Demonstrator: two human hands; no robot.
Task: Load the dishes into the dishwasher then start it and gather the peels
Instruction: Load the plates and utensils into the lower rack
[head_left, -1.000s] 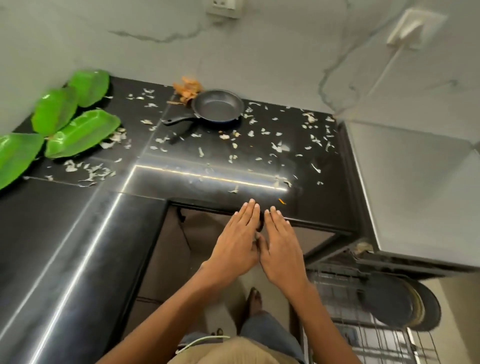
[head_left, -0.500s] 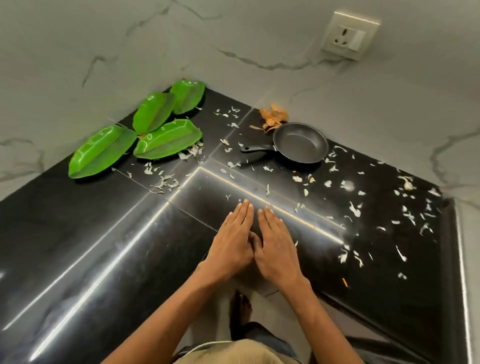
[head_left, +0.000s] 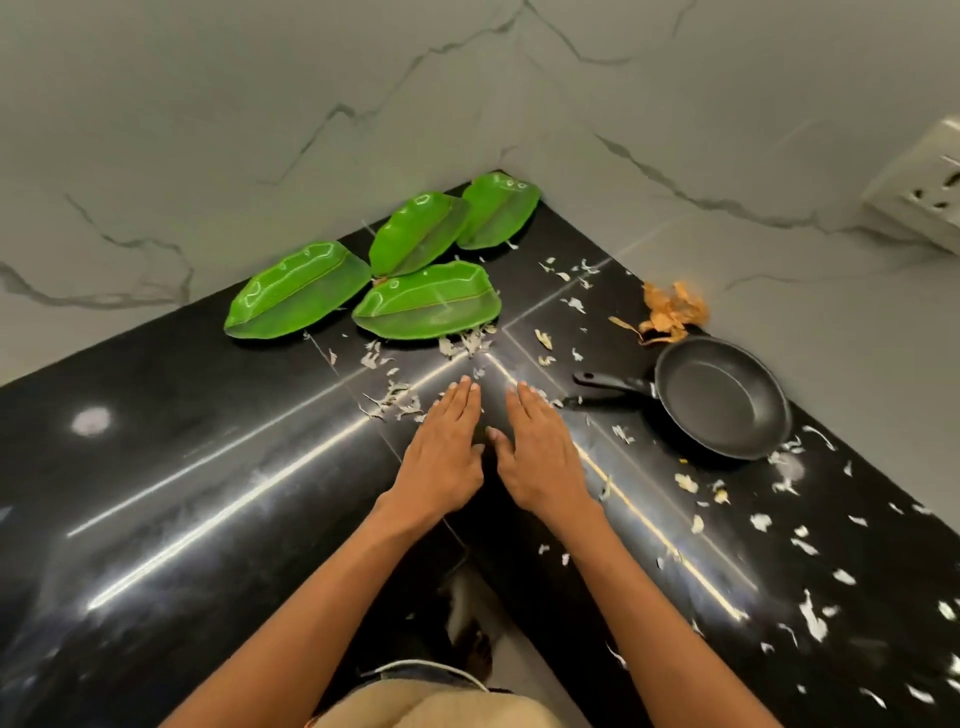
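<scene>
A: Dishes first: four green leaf-shaped plates are seen at about eleven o'clock from the hands, grouped in the corner of the black counter, not yet loaded.

B: Which step is judged to be in hand?

A: Loading seems barely begun, if at all; the dishwasher is not seen. The left hand and the right hand are held flat, fingers straight, side by side over the counter's inner corner. Nothing is gripped by either.

B: And the plates relative to the hands?

A: They lie near, just beyond the fingertips at eleven to twelve o'clock; the nearest plate is apart from the left fingertips, with a drift of pale peels between.

B: What is called for next?

A: Probably a reach forward and a pinch on that plate's rim. Further right, at two o'clock, a black frying pan is left, handle turned toward the right hand, with orange peels behind it. More pale scraps are strewn at four o'clock, to be gathered last.
</scene>
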